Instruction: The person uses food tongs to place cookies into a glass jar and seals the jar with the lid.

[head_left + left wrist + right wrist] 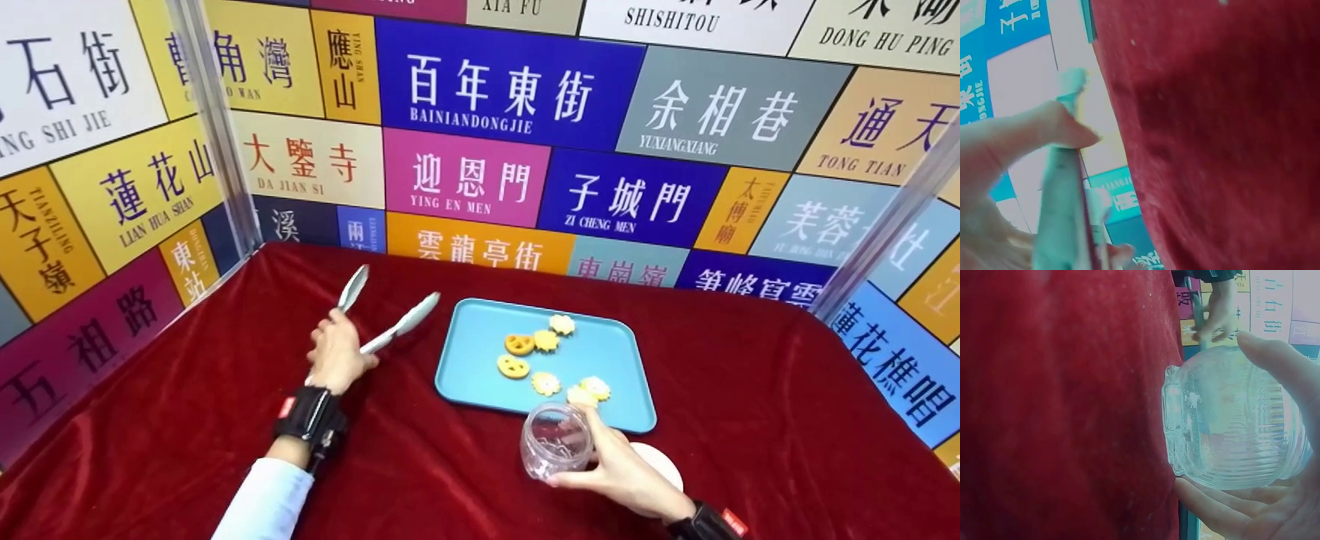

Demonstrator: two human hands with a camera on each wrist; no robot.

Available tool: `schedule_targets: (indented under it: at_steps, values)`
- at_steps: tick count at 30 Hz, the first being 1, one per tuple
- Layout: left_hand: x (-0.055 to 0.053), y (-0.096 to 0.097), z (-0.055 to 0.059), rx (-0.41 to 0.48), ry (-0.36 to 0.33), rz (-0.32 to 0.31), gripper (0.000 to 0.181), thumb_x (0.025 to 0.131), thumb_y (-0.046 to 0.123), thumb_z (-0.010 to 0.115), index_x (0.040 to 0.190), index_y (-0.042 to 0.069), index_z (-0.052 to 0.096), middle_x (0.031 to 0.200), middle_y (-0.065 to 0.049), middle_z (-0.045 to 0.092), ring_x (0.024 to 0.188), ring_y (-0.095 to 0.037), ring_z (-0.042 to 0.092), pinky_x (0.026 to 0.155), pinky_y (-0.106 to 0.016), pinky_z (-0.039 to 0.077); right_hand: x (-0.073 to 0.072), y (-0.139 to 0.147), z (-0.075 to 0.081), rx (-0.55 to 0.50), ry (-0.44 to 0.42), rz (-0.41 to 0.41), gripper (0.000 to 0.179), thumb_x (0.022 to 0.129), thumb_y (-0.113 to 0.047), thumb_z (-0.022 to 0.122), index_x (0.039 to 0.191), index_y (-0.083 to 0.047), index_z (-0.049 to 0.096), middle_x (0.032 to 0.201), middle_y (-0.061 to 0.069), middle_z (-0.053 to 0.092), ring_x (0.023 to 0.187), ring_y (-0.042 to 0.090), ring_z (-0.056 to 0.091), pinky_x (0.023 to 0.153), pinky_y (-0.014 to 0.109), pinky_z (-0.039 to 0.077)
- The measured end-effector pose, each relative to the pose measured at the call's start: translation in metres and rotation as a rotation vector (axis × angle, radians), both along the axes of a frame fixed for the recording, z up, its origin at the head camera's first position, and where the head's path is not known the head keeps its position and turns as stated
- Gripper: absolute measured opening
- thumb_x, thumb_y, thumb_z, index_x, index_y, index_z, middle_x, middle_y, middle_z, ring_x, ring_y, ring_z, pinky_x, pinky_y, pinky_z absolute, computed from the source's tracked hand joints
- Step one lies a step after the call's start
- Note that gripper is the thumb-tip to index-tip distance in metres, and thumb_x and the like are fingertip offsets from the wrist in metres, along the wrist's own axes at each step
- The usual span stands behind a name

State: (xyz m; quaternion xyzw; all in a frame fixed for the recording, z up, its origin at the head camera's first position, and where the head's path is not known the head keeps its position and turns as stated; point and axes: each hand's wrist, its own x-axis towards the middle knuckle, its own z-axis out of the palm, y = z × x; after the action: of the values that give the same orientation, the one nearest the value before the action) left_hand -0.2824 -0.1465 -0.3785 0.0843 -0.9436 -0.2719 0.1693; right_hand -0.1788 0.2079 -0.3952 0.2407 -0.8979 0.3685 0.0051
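Held upright in the right hand [619, 463], a clear jar [551, 448] with ribbed side and with mouth at the top. Gripped with the thumb on one side and curled fingers on the other, spread as wide as its body. At the red cloth [420, 465] with its base; whether resting fully on it, cannot tell. Taking the jar as centre of a clock in the head view: just beside, at 3 o'clock, partly behind the right hand, a white disc [661, 459]. At 12 o'clock, near, a blue tray [476, 341], bearing two pretzel-shaped biscuits [513, 367] and five flower-shaped biscuits [546, 383]. Toward 10 o'clock, well apart from the jar, the left hand [337, 352], closed around tongs [411, 315] and leaving their two arms spread apart, with tips toward 1 o'clock from this hand. Around both wrists, black bands [309, 412]; on the left forearm, a pale sleeve [266, 499]. Farther, at 12 o'clock behind the tray, coloured panels [510, 86] with Chinese characters and Latin letters.
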Motion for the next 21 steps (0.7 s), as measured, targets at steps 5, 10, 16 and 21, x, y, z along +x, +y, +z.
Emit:
schedule_targets:
  at_steps: [5, 10, 16, 21]
  values:
    - [-0.001, 0.014, 0.005, 0.029, 0.22, -0.092, 0.083, 0.057, 0.016, 0.079, 0.12, -0.01, 0.032, 0.1, -0.03, 0.051, 0.088, -0.044, 0.052, 0.069, -0.051, 0.045, 0.001, -0.001, -0.001, -0.001, -0.001, 0.003, 0.088, 0.067, -0.045, 0.073, 0.134, -0.011, 0.028, 0.113, -0.001, 0.055, 0.102, 0.017, 0.052, 0.085, 0.031, 0.04]
    - [-0.001, 0.029, 0.016, 0.084, 0.35, -0.279, 0.073, 0.057, 0.044, 0.08, 0.101, -0.006, 0.05, 0.075, -0.016, 0.054, 0.069, -0.031, 0.056, 0.06, -0.04, 0.046, 0.001, 0.0, -0.001, -0.001, 0.005, 0.001, 0.086, 0.066, -0.046, 0.073, 0.133, -0.014, 0.029, 0.111, -0.003, 0.056, 0.1, 0.014, 0.053, 0.084, 0.028, 0.041]
    - [0.001, 0.039, 0.019, 0.16, 0.241, -0.542, 0.055, 0.056, 0.045, 0.081, 0.087, 0.004, 0.06, 0.066, -0.001, 0.048, 0.061, -0.017, 0.046, 0.056, -0.029, 0.039, 0.0, 0.0, -0.002, 0.002, 0.049, 0.004, 0.084, 0.066, -0.045, 0.074, 0.131, -0.013, 0.032, 0.11, -0.004, 0.057, 0.099, 0.014, 0.054, 0.083, 0.03, 0.042]
    - [0.004, 0.046, 0.015, 0.003, 0.118, -0.577, 0.065, 0.048, 0.037, 0.086, 0.097, 0.001, 0.064, 0.079, -0.007, 0.064, 0.068, -0.02, 0.053, 0.065, -0.033, 0.045, 0.0, 0.0, -0.002, -0.004, 0.056, 0.008, 0.085, 0.065, -0.045, 0.074, 0.132, -0.012, 0.033, 0.111, -0.004, 0.057, 0.1, 0.014, 0.053, 0.084, 0.03, 0.041]
